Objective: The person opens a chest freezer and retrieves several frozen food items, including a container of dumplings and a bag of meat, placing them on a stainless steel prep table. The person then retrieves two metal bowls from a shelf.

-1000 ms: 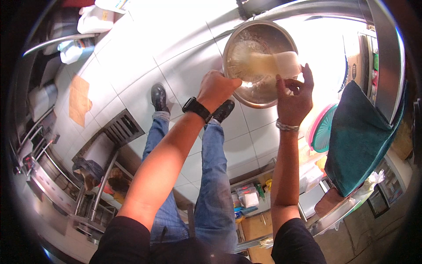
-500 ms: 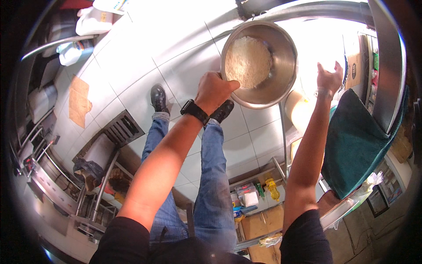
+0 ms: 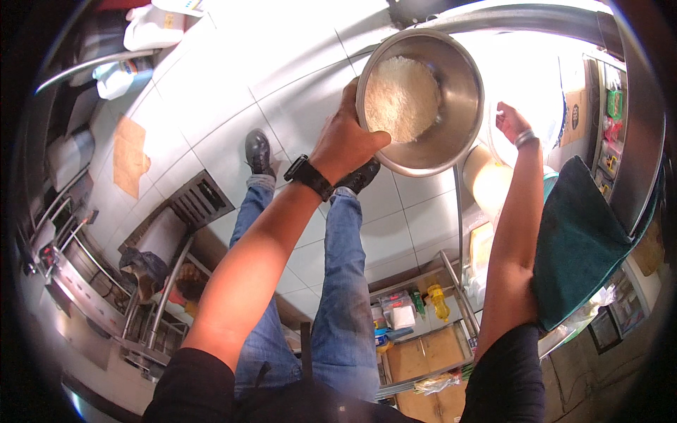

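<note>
A round steel bowl (image 3: 458, 92) with a pale powdery heap (image 3: 400, 99) inside is held over the floor. My left hand (image 3: 356, 134) is closed on its near left rim, the thumb lying over the edge and the other fingers mostly hidden behind the wall. To the right of the bowl, my right hand (image 3: 515, 124) has its fingers curled at a glaring white round container (image 3: 529, 77). Glare hides whether the fingertips pinch its edge or something small.
A dark green cloth (image 3: 582, 243) hangs beside my right forearm. Below it, a low shelf holds a yellow bottle (image 3: 438, 303) and packages. A floor drain (image 3: 201, 201) and flattened cardboard (image 3: 129, 156) lie to the left. White jugs (image 3: 151, 28) stand at far left.
My right hand has lowered slightly and its spread fingers have curled in. The bowl has shifted a little to the right, with my left hand still on its rim.
</note>
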Demonstrator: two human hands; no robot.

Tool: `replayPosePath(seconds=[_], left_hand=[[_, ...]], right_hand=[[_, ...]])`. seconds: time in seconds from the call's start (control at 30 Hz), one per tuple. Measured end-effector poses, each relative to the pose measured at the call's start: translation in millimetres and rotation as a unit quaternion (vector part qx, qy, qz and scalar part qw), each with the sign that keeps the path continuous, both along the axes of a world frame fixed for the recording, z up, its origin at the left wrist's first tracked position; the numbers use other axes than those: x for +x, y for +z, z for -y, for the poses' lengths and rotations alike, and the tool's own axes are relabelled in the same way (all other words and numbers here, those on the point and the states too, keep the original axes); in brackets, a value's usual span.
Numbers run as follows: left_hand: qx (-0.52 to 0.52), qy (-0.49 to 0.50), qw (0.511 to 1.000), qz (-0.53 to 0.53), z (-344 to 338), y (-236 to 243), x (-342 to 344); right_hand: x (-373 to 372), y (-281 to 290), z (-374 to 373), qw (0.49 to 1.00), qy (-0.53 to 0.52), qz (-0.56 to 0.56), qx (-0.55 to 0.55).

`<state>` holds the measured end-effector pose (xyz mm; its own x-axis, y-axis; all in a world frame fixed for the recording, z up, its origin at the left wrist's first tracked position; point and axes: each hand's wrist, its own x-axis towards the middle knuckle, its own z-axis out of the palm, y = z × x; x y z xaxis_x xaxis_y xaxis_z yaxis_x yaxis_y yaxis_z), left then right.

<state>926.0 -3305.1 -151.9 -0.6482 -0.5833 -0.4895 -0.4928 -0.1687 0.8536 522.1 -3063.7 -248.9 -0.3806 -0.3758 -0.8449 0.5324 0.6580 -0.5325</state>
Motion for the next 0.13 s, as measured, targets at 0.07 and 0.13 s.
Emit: replayPosePath(seconds=[0.07, 0.13], left_hand=[[0.007, -0.012, 1.000, -0.009, 2, 0, 2], [0.024, -0.032, 0.999, -0.015, 5, 2, 1]], right_hand=[[11, 24, -4, 0.998, -0.060, -0.005, 0.002], [29, 55, 2, 0.985, -0.156, -0.044, 0.057]])
